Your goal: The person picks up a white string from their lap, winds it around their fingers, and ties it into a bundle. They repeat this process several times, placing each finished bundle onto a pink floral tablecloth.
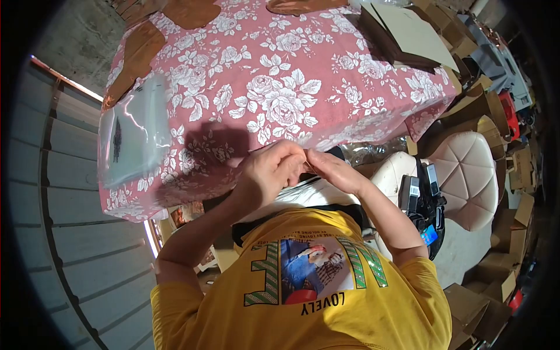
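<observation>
My left hand (274, 168) and my right hand (335, 170) meet in front of my body, near the front edge of the table. The fingers of my left hand are curled inward. Those of my right hand lie pressed together, their tips touching the left hand. Whatever may be between them is hidden or too small to make out. Beneath both hands is a white and black cloth (309, 195) at my lap. A pink tablecloth with white roses (280, 99) covers the table just beyond.
Clear plastic bags (137, 134) lie at the table's left edge, with brown flat pieces (140, 55) behind them. A stack of cardboard sheets (408, 38) rests at the far right. Beside me stands a white padded chair (466, 178) bearing small boxes (410, 192). Cardboard cartons (466, 312) crowd the right.
</observation>
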